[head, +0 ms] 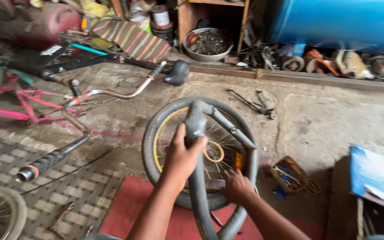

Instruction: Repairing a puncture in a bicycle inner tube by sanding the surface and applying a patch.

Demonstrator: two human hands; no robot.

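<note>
Red mat [134, 209] nearest, flat on the floor. Left hand [182, 155] wrapped around grey rubber inner tube [196, 178], matte, limp loop. Right hand [236, 186] gripping the tube lower down at the wheel [156, 133]: black tyre, yellow rim, thin spokes, standing on the mat. Beyond: chrome handlebar [112, 94], rough concrete floor [325, 115], metal bowl [210, 43] of scrap.
</note>
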